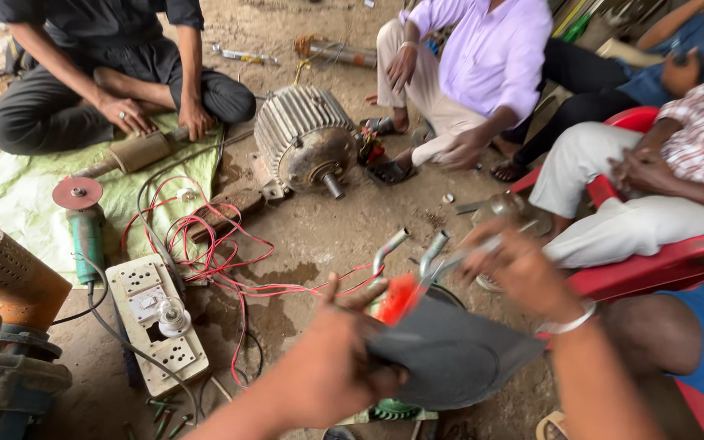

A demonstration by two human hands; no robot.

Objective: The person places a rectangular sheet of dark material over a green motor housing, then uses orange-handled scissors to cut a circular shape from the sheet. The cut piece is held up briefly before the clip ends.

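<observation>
My left hand grips the edge of a dark grey rubber sheet low in the middle of the view. A blurred red-orange part shows just above the sheet. My right hand is raised over it, fingers closed on a thin shiny metal tool, blurred by motion. Two bent metal pipe ends stick up behind the sheet. A white band circles my right wrist.
A ribbed electric motor lies on the dirt floor ahead. Red wires, a socket board with a bulb and an angle grinder lie left. Several people sit around; red plastic chairs stand right.
</observation>
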